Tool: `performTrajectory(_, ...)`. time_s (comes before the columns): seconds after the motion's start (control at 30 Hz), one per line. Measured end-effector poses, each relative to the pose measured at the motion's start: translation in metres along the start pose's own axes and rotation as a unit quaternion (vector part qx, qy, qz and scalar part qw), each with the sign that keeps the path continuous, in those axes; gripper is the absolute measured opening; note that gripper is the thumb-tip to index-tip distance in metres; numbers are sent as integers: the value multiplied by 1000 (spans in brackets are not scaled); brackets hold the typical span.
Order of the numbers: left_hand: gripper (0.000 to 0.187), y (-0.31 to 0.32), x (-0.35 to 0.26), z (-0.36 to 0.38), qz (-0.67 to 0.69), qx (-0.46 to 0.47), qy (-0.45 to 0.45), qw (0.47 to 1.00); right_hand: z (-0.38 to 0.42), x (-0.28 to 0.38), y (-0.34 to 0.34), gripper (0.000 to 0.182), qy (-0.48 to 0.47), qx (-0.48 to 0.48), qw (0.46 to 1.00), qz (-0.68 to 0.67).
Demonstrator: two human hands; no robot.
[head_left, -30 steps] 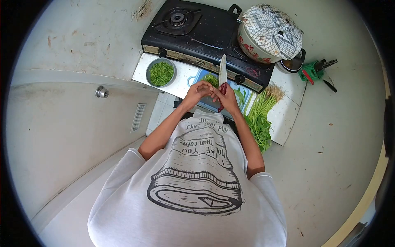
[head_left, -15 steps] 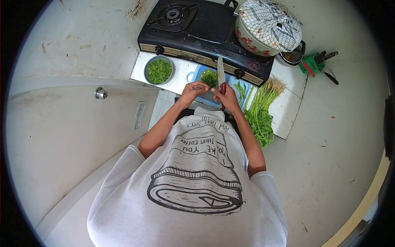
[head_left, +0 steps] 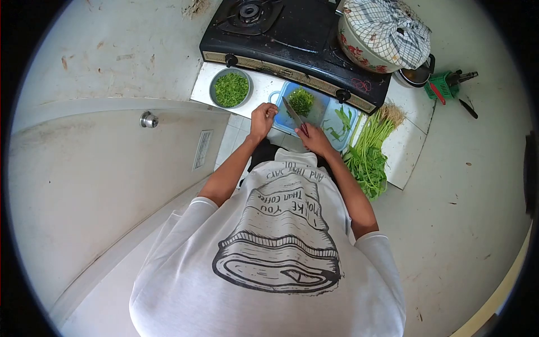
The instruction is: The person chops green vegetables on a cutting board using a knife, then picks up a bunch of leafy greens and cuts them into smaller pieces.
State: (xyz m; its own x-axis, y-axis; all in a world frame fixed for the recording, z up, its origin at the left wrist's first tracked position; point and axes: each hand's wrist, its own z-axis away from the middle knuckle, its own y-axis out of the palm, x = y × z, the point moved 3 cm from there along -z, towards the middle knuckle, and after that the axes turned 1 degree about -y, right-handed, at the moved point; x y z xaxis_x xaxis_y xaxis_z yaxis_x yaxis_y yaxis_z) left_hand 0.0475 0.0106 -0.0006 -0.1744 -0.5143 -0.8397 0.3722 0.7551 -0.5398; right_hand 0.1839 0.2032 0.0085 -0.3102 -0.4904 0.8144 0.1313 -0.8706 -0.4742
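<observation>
My right hand (head_left: 315, 139) grips a kitchen knife (head_left: 292, 112) by its red handle, the blade pointing up and left over the blue cutting board (head_left: 320, 105). A heap of chopped greens (head_left: 302, 101) lies on the board, close to the blade. Just beyond the board's left edge, near its loop handle, is my left hand (head_left: 264, 119). Its fingers are curled together, and whatever may be in them is hidden. Some loose leaves (head_left: 341, 121) rest on the board's right part.
A grey bowl (head_left: 249, 90) of chopped greens stands left of the board. Behind sits a black gas stove (head_left: 292, 50) with a cloth-covered floral pot (head_left: 359, 54). Long-stemmed greens with roots (head_left: 370, 146) lie at right. A green basket (head_left: 441, 85) and another knife (head_left: 468, 109) are farther right.
My hands have drawn apart. The knife has swung from nearly upright to a leftward slant and lower over the board. The whole view has shifted slightly.
</observation>
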Motion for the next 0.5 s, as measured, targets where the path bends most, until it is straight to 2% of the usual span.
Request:
performTrajectory(0.1, 12, 1, -3, 7, -43, 13, 6, 999, 2, -2, 12, 46, -56, -72, 989, 113)
performTrajectory(0.2, 12, 5, -7, 13, -17, 3, 24, 1000, 2, -1, 15, 45, 28, -17, 992, 120)
performTrajectory(0.4, 15, 12, -16, 14, -60, 37, 53, 996, 4, -3, 20, 45, 42, -42, 987, 150)
performTrajectory(0.5, 16, 13, -16, 11, -18, 30, 4, 999, 6, -2, 21, 46, 44, -32, 987, 152)
